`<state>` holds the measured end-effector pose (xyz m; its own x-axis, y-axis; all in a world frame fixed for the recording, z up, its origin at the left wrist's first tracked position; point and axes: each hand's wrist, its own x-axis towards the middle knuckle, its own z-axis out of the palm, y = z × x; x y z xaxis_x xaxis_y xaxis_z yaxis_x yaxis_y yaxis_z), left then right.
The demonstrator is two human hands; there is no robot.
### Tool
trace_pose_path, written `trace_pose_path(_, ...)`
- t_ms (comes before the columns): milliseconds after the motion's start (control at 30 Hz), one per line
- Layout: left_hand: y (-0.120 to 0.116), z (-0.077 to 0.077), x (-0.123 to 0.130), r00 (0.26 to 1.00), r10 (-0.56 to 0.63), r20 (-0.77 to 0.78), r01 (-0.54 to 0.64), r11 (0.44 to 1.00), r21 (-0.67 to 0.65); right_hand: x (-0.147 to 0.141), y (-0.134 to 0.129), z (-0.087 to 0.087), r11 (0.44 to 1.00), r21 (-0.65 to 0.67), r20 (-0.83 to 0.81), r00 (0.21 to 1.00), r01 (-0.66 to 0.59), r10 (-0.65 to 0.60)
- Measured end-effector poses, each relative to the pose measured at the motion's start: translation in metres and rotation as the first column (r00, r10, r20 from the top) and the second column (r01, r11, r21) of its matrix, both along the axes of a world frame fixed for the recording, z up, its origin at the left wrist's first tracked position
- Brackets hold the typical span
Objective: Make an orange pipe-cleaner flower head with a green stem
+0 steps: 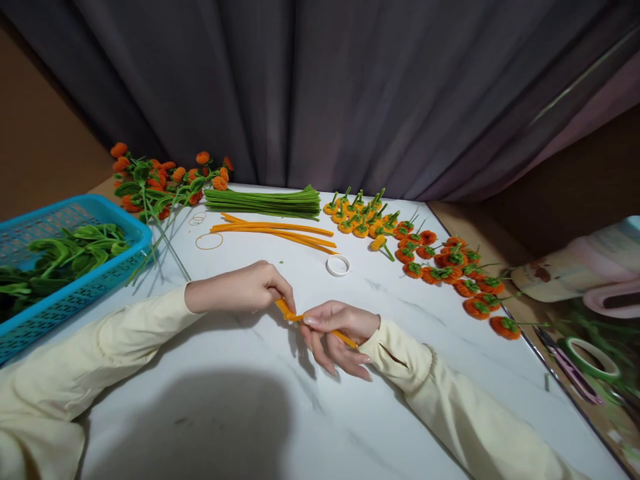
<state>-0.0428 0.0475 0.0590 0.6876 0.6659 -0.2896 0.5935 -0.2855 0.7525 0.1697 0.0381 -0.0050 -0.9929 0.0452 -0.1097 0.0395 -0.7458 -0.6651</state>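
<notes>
Between my two hands is an orange pipe cleaner [287, 311], bent at its left part. My left hand [245, 288] pinches the bent end with its fingertips. My right hand [343, 333] grips the same stem between thumb and finger, its other fingers loosely spread, and the straight tail runs out under the palm. Beyond the hands lie several loose orange pipe cleaners [275, 230], a bundle of green pipe cleaners [263, 203] and a white ring-shaped roll [338, 266].
Yellow pipe-cleaner flower heads [363, 217] and orange ones [450, 267] lie at the right. Finished-looking orange flowers [160, 180] stand at the back left. A blue basket [125, 230] holds green leaves. Scissors [570, 370], green tape [593, 358] and a large jug [575, 267] are at the right edge.
</notes>
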Motion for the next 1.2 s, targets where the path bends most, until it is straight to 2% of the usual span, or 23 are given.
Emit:
trace_pose_path(67, 0.001, 0.0, -0.001, 0.999, 0.011, 0.044, -0.004, 0.985, -0.17, 0.0, 0.0, 0.0, 0.999, 0.0, -0.011, 0.999, 0.034, -0.034)
trace_pose_path(133, 0.003, 0.0, -0.002, 0.991, 0.057, 0.122, -0.014, 0.946, -0.323, 0.0, 0.0, -0.001, 0.997, -0.007, -0.027, 0.997, 0.078, -0.079)
trace_pose_path(233, 0.005, 0.0, -0.002, 0.957, 0.162, 0.239, -0.03, 0.879, -0.476, 0.0, 0.0, -0.003, 0.992, -0.017, -0.033, 0.991, 0.125, -0.126)
trace_pose_path(367, 0.006, -0.001, 0.002, 0.895, 0.302, 0.327, -0.051, 0.799, -0.599, -0.002, -0.001, -0.007, 0.972, 0.025, -0.027, 0.972, 0.234, -0.233)
trace_pose_path(533, 0.003, -0.008, 0.006, 0.765, 0.547, 0.339, -0.152, 0.665, -0.731, -0.006, 0.0, -0.007, 0.929, 0.105, -0.004, 0.935, 0.354, -0.355)
trace_pose_path(600, 0.001, -0.011, 0.008, 0.742, 0.579, 0.337, -0.173, 0.651, -0.739, -0.008, 0.0, -0.006, 0.922, 0.123, 0.006, 0.929, 0.367, -0.371)
trace_pose_path(667, -0.002, -0.012, 0.01, 0.739, 0.572, 0.356, -0.213, 0.7, -0.681, -0.009, 0.0, -0.004, 0.92, 0.151, 0.017, 0.929, 0.362, -0.369)
trace_pose_path(733, -0.004, -0.013, 0.013, 0.759, 0.536, 0.371, -0.296, 0.79, -0.537, -0.01, 0.0, -0.003, 0.918, 0.181, 0.034, 0.931, 0.353, -0.364)
trace_pose_path(833, -0.007, -0.017, 0.016, 0.841, 0.424, 0.335, -0.386, 0.905, -0.177, -0.011, -0.001, -0.001, 0.917, 0.212, 0.064, 0.931, 0.339, -0.359)
trace_pose_path(900, -0.008, -0.02, 0.015, 0.904, 0.316, 0.287, -0.355, 0.93, 0.092, -0.011, -0.002, -0.001, 0.917, 0.225, 0.075, 0.933, 0.329, -0.353)
trace_pose_path(967, -0.007, -0.024, 0.012, 0.952, 0.203, 0.229, -0.273, 0.903, 0.332, -0.012, -0.002, -0.002, 0.919, 0.232, 0.084, 0.935, 0.318, -0.344)
trace_pose_path(1033, -0.007, -0.027, 0.01, 0.983, 0.109, 0.147, -0.169, 0.848, 0.503, -0.012, -0.002, -0.003, 0.925, 0.225, 0.092, 0.939, 0.306, -0.333)
trace_pose_path(1100, -0.007, -0.029, 0.009, 0.998, 0.054, 0.043, -0.069, 0.801, 0.595, -0.012, -0.002, -0.003, 0.931, 0.211, 0.101, 0.94, 0.299, -0.325)
trace_pose_path(1200, -0.007, -0.027, 0.007, 0.996, 0.029, -0.089, 0.037, 0.745, 0.666, -0.011, -0.002, -0.003, 0.934, 0.201, 0.104, 0.941, 0.296, -0.321)
